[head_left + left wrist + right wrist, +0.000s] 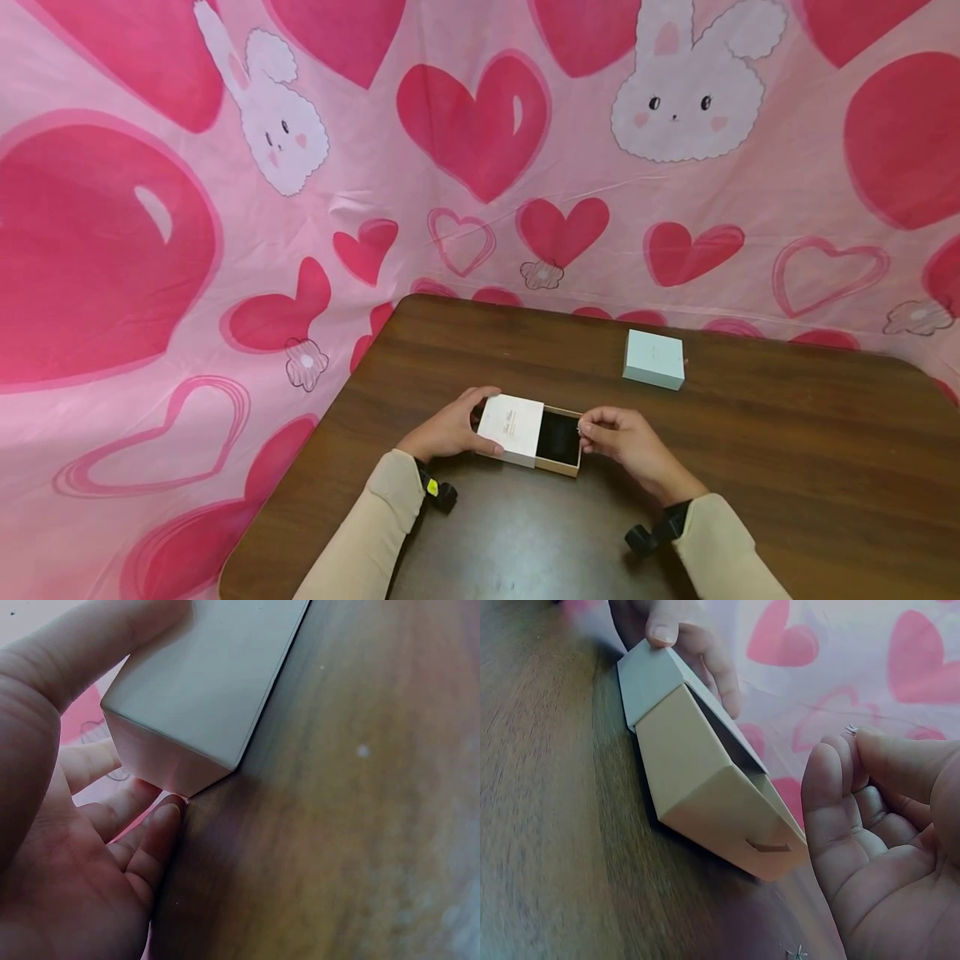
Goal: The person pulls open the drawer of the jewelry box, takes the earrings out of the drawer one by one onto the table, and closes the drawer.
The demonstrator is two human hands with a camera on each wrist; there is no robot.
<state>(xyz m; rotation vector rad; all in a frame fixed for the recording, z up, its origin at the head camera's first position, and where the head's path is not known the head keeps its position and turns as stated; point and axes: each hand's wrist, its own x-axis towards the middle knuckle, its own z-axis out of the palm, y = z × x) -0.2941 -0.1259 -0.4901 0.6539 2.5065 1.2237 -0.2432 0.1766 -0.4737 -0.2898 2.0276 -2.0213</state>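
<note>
A white box sleeve (pixel 512 429) with small lettering lies on the table, and a tan drawer (pixel 558 469) with a black lining (pixel 558 437) sticks out of its right side. My left hand (pixel 455 427) grips the sleeve's left end, thumb on top and fingers at the far side. Just off the drawer's right end, my right hand (pixel 617 437) pinches a tiny silver star-shaped jewelry piece (pixel 851 730) between thumb and forefinger. A similar silver star piece (pixel 797 952) shows at the bottom edge of the right wrist view; whether the two are joined is unclear.
A second, closed pale box (pixel 654 360) stands farther back on the brown wooden table (pixel 787 433). Behind the table hangs a pink cloth (pixel 465 250) printed with hearts and rabbits. The drawer's front has a slit (pixel 768 846).
</note>
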